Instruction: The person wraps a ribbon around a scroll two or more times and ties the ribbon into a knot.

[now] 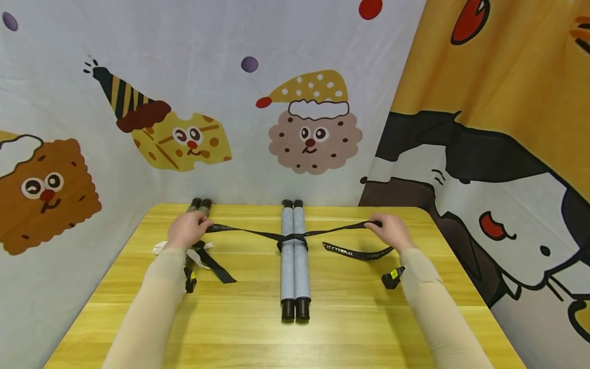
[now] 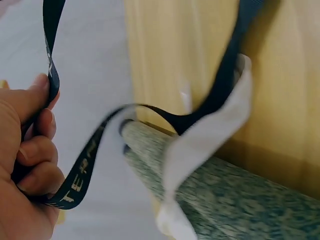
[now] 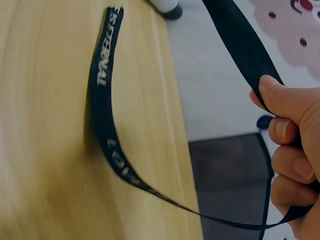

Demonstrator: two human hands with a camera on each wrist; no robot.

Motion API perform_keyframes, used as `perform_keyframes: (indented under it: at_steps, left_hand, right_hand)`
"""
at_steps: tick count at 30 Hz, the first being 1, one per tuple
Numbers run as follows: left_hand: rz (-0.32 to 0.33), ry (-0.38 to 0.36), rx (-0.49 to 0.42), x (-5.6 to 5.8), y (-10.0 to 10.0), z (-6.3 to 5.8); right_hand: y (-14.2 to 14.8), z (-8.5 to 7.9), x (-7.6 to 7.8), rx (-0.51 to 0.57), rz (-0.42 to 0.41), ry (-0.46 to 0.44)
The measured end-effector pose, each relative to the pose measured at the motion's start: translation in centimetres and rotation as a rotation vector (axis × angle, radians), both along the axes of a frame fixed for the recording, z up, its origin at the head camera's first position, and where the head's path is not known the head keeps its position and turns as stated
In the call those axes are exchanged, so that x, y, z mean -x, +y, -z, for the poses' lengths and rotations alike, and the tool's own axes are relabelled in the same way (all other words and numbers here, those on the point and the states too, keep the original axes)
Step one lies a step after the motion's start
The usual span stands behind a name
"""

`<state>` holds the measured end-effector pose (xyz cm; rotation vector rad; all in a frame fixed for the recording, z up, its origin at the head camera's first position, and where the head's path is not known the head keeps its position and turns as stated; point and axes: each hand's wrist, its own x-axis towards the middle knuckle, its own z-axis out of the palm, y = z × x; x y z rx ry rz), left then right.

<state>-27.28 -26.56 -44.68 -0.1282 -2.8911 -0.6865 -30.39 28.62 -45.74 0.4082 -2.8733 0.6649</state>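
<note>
Two pale grey-blue scrolls with dark end caps lie side by side on the table, with a black ribbon crossed around them above their middle. My left hand pinches one side of the ribbon, and my right hand grips the other. Both sides stretch outward from the crossing, lifted off the table. In the right wrist view, the lettered tail of the ribbon hangs from the right hand onto the wood. Curled fingers of the left hand hold the ribbon, its loose end drooping beyond.
Under the left hand lies a pair of green mottled scrolls with a white ribbon around them, partly hidden by the arm. The wooden table meets a cartoon-printed cloth at the back.
</note>
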Motion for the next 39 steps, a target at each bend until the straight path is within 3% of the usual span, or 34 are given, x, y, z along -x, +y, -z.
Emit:
perform_keyframes:
  at_steps: [5,14,25,39]
  left_hand:
    - [-0.054,-0.032,0.027,-0.3,-0.7,1.2]
    - [-0.167,-0.176,0.049,-1.3,-1.2,2.5]
    - [-0.208,-0.231,0.085,-1.5,-2.0,4.5]
    - [-0.210,-0.261,0.103,-1.5,-1.8,4.5]
  right_hand:
    - [1.8,1.1,-0.4,0.008,0.051,0.009]
    - [2.5,3.6,-1.4,0.007,0.096,-0.051]
    - [2.5,5.8,-1.8,-0.050,0.161,-0.188]
    - [2.5,7.2,-2.1,-0.069,0.168,-0.270]
